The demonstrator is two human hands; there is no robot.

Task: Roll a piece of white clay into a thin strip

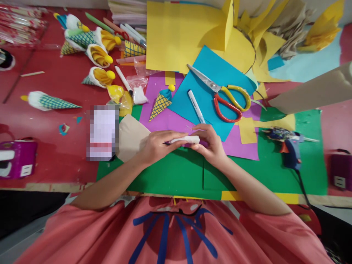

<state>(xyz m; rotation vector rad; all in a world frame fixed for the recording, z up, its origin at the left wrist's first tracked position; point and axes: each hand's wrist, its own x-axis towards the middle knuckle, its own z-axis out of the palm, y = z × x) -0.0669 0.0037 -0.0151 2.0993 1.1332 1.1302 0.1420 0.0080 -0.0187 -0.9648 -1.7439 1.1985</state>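
Both of my hands meet over the green paper sheet [170, 176] near the table's front edge. My left hand [156, 146] and my right hand [210, 143] together pinch a small white rolled piece [187, 139], held level between the fingertips. A sliver of purple shows under its left end. Just beyond my hands lie a purple sheet [159, 121], a blue sheet [211, 91], a white marker [196, 106] and a small paper cone with a yellow grid and a yellow ball [162, 102].
Red-and-yellow scissors [222, 97] lie on the blue sheet. A blue glue gun [288, 146] rests at the right, cord trailing off the edge. Several finished paper cones [93, 55] lie at the far left, with yellow paper [176, 36] piled behind. A beige sheet [130, 135] sits beside my left hand.
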